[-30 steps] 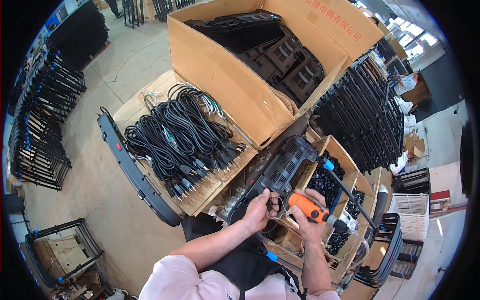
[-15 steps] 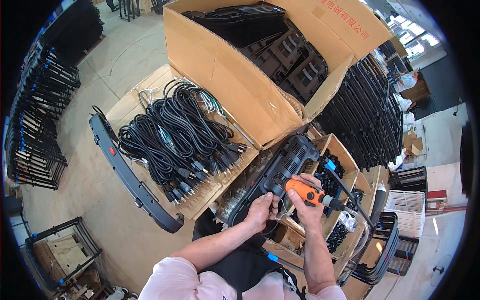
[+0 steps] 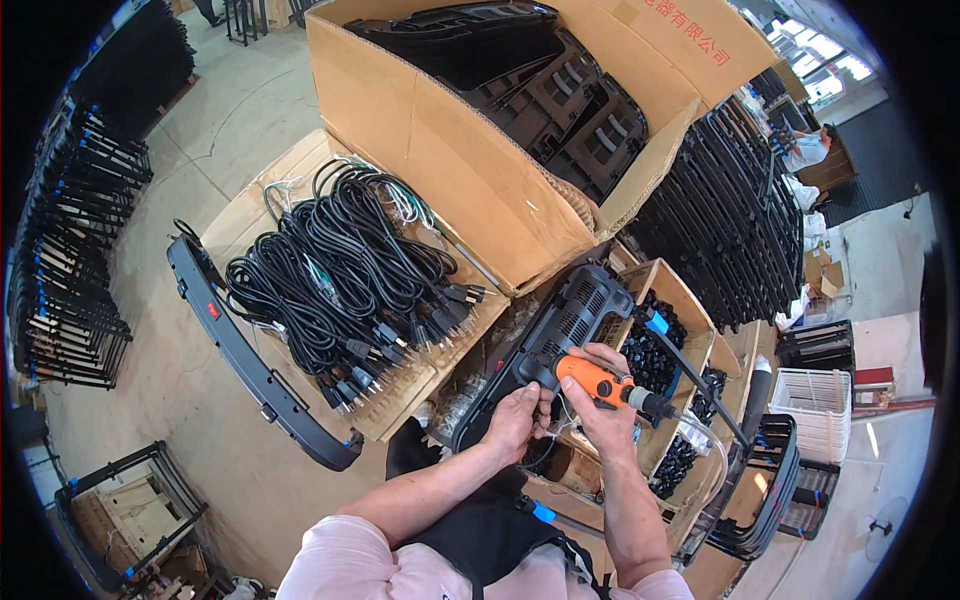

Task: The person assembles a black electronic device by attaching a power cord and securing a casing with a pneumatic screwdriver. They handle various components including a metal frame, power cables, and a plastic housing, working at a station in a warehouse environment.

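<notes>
R hand (image 3: 606, 412): orng driver (image 3: 598, 383) | blk bar (image 3: 692, 376) over bin (image 3: 684, 295) | cords (image 3: 345, 250) L

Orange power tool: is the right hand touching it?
Touching. The head view shows the right hand wrapped around the orange power tool, its thumb pressed against the casing.

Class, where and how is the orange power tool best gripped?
Probably around the thick middle of the orange power tool, coming from the near side: its left end sits close to the black housing; its right end narrows to a dark collar.
</notes>
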The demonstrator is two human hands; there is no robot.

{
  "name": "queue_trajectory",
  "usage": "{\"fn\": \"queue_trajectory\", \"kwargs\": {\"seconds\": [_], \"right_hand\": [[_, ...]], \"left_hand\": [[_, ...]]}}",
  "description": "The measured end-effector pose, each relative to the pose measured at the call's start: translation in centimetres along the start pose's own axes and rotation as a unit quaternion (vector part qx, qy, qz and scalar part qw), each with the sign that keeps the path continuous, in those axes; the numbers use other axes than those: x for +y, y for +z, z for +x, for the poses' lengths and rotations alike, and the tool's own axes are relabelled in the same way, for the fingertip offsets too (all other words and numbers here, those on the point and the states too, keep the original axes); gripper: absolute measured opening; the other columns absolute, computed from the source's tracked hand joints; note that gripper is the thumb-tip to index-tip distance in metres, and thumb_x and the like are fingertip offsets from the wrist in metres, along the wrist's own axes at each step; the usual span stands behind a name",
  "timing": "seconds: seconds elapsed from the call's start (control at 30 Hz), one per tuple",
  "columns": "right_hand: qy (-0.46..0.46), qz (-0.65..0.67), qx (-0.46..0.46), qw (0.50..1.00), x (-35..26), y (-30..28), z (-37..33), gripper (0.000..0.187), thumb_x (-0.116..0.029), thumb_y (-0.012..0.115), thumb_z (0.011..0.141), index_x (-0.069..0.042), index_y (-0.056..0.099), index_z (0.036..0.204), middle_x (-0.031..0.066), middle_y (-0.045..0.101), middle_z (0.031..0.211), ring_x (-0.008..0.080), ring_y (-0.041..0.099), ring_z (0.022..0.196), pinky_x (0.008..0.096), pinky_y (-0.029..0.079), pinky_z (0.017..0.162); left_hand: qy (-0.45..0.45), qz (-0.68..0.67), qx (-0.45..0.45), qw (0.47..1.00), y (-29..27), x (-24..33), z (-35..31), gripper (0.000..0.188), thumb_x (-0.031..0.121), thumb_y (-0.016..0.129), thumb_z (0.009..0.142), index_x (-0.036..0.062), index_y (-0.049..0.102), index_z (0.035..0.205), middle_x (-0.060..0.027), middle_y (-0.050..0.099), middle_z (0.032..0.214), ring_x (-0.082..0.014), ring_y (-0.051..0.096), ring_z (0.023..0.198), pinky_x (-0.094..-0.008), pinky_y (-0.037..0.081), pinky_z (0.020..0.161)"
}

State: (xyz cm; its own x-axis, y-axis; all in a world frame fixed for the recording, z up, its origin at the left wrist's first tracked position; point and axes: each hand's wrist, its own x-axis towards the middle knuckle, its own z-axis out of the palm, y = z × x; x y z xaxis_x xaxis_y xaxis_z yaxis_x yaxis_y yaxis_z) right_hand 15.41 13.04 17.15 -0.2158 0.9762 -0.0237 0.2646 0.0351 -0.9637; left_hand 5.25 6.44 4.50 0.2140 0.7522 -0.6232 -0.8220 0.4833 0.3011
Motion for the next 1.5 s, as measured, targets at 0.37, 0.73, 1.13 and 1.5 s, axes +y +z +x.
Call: {"fn": "queue_trajectory", "kwargs": {"seconds": [0.37, 0.73, 1.13, 1.5], "right_hand": [[0.037, 0.011, -0.026, 0.999, 0.0, 1.6, 1.5, 0.049, -0.003, 0.081, 0.091, -0.002, 0.059, 0.136, 0.0147, 0.071, 0.131, 0.0208, 0.068, 0.12, 0.0359, 0.056, 0.103], [-0.039, -0.093, -0.086, 0.991, 0.7, 1.6, 2.6, 0.036, -0.008, 0.081, 0.091, -0.002, 0.068, 0.124, 0.0132, 0.074, 0.127, 0.019, 0.072, 0.111, 0.0342, 0.058, 0.097], [-0.027, 0.0, -0.007, 1.0, -1.0, -0.2, -1.9, 0.055, 0.0, 0.08, 0.091, 0.0, 0.055, 0.14, 0.0154, 0.07, 0.133, 0.0225, 0.067, 0.125, 0.0371, 0.053, 0.11], [-0.026, 0.055, 0.012, 0.998, -1.9, -6.4, -15.5, 0.054, -0.002, 0.081, 0.09, -0.001, 0.054, 0.138, 0.02, 0.071, 0.132, 0.0272, 0.069, 0.123, 0.0423, 0.054, 0.11]], "left_hand": [[0.001, -0.021, -0.069, 0.997, -1.2, 0.1, -0.3, 0.033, 0.034, 0.044, 0.118, 0.0076, 0.064, 0.116, -0.0028, 0.065, 0.091, -0.0133, 0.061, 0.073, -0.0288, 0.051, 0.063], [0.012, 0.006, -0.143, 0.99, -2.2, -0.5, 0.2, 0.025, 0.029, 0.049, 0.117, 0.0086, 0.064, 0.121, -0.0002, 0.066, 0.097, -0.0109, 0.063, 0.08, -0.0278, 0.053, 0.068], [0.007, -0.019, -0.062, 0.998, -1.5, 0.0, -2.3, 0.026, 0.027, 0.05, 0.117, 0.0077, 0.065, 0.127, 0.0004, 0.064, 0.092, -0.012, 0.057, 0.075, -0.0276, 0.048, 0.068], [-0.042, -0.041, -0.04, 0.997, -1.8, -4.4, -8.0, 0.027, 0.035, 0.06, 0.113, 0.0102, 0.069, 0.11, 0.0028, 0.063, 0.087, -0.0102, 0.057, 0.074, -0.0251, 0.047, 0.064]]}}
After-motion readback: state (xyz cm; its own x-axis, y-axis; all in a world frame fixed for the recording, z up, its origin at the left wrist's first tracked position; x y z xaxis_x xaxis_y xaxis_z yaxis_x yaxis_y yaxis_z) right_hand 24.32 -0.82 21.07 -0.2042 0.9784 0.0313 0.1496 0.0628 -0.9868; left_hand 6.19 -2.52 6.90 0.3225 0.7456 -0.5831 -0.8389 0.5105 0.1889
